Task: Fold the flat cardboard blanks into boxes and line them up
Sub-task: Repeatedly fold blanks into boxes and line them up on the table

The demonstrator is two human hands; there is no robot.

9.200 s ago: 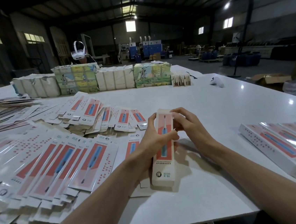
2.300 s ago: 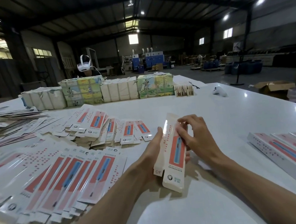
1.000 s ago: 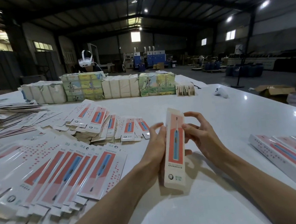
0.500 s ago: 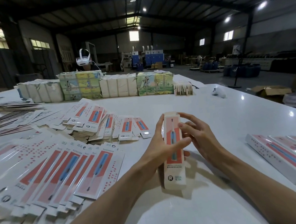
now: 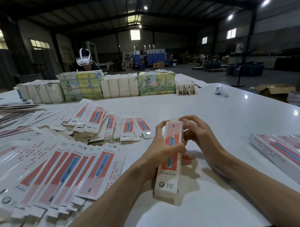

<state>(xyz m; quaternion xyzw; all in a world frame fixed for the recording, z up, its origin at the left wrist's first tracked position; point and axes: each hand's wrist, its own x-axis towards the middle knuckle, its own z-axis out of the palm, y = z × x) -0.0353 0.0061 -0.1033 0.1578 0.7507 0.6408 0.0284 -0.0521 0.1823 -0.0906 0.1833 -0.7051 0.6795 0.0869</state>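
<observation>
Cardboard box (image 5: 169, 159), erected, held mid-table (image 5: 230, 123): left hand (image 5: 160, 153) wraps its middle, right hand (image 5: 197, 134) fingers pinch far-end flap, closing unfinished. Finished boxes (image 5: 288, 156) lined at right edge. Many flat blanks (image 5: 63, 174) fanned along left side, unfolded.

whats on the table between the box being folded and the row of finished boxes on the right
Nothing: in the head view, the white table is bare between the held box and the finished row; only the right hand and forearm hang above it.
</observation>
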